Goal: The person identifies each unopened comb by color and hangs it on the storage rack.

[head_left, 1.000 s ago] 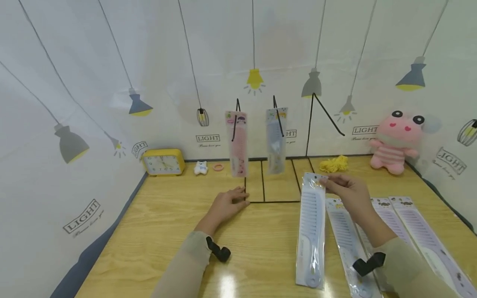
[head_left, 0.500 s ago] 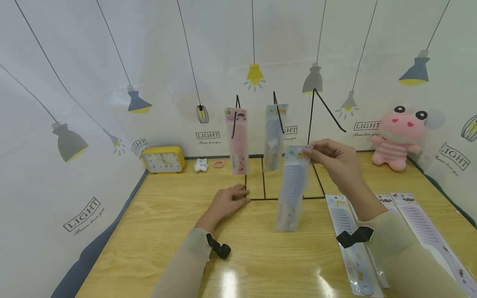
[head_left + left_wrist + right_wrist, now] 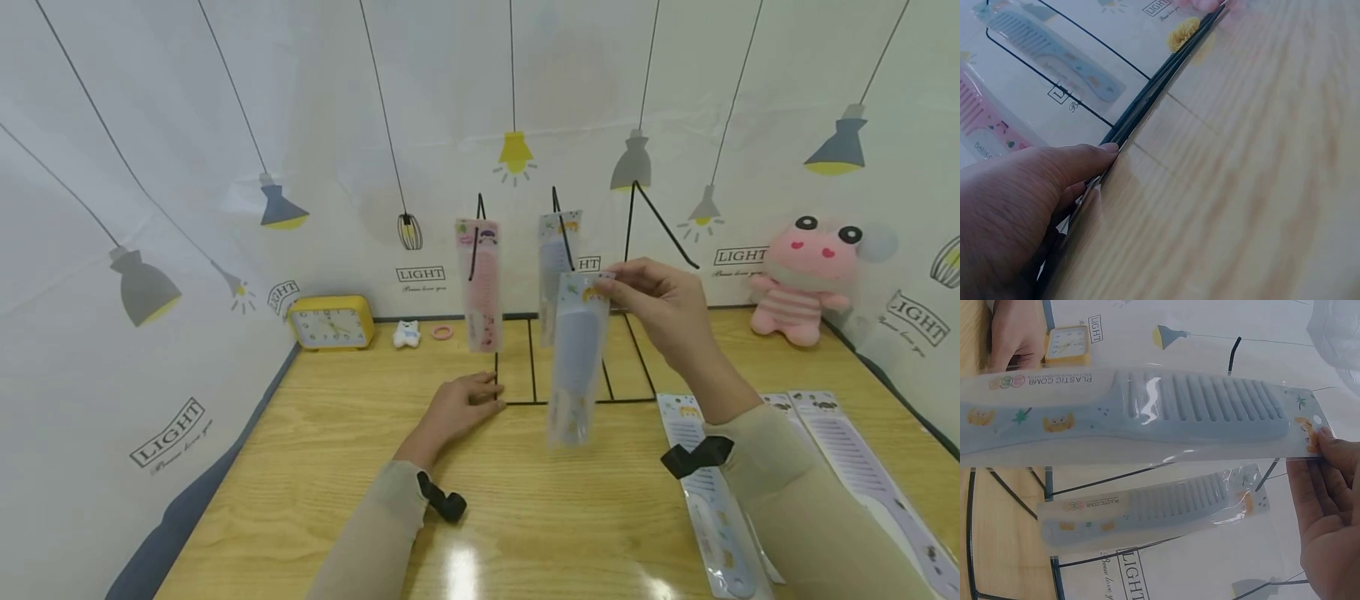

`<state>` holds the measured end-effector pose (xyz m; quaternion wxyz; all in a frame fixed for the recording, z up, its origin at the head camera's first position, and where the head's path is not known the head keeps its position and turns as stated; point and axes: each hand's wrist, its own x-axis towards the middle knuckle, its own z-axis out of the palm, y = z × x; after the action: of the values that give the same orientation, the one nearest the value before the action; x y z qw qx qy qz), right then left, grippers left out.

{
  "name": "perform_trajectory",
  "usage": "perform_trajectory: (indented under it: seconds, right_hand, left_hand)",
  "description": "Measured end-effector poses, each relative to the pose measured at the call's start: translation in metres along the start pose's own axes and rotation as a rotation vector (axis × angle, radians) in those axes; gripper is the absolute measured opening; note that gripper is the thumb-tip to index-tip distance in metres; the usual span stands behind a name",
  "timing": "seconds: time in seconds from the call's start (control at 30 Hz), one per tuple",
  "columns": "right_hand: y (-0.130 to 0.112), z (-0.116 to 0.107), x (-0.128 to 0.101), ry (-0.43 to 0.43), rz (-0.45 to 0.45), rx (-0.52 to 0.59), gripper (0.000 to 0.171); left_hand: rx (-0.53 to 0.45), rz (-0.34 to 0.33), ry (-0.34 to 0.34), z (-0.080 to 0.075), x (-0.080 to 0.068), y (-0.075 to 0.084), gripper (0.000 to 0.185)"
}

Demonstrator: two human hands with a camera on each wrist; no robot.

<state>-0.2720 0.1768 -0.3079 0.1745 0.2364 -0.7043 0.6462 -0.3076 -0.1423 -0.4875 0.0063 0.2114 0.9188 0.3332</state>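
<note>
My right hand point(image 3: 663, 312) pinches the top corner of a blue comb in a clear packet point(image 3: 577, 358), between thumb and fingers. The right wrist view shows that packet point(image 3: 1185, 412) close up, with a hole in its header. Just behind it, another blue packaged comb point(image 3: 553, 258) hangs from the middle hook of a black wire rack point(image 3: 534, 367). A pink packaged comb point(image 3: 482, 292) hangs on the left hook; the right hook bears nothing. My left hand point(image 3: 459, 408) holds the rack's front left corner, thumb point(image 3: 1094, 159) on the base wire in the left wrist view.
More packaged combs, blue point(image 3: 708, 500) and purple point(image 3: 862, 467), lie at the right of the table. Along the back stand a yellow clock point(image 3: 330, 323), a small white figure point(image 3: 407, 334), a pink ring point(image 3: 442, 332) and a pink plush toy point(image 3: 801, 283).
My right hand has lifted the blue comb packet from near the table and carried it left and up, in front of the middle hook. My left hand has stayed at the rack's corner.
</note>
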Motion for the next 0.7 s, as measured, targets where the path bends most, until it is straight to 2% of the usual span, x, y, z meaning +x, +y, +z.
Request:
perform_trajectory:
  seconds: [0.13, 0.4, 0.7]
  right_hand:
    - [-0.002, 0.002, 0.004, 0.016, -0.009, -0.038, 0.022]
    - [-0.003, 0.007, 0.008, 0.010, -0.008, -0.021, 0.020]
    - [0.002, 0.013, 0.017, 0.010, -0.010, -0.068, 0.024]
  left_hand:
    - [-0.005, -0.004, -0.002, 0.000, 0.000, 0.000, 0.040]
    - [-0.016, 0.009, 0.002, 0.000, -0.001, 0.001, 0.039]
    - [-0.015, 0.005, 0.009, 0.001, -0.002, 0.000, 0.038]
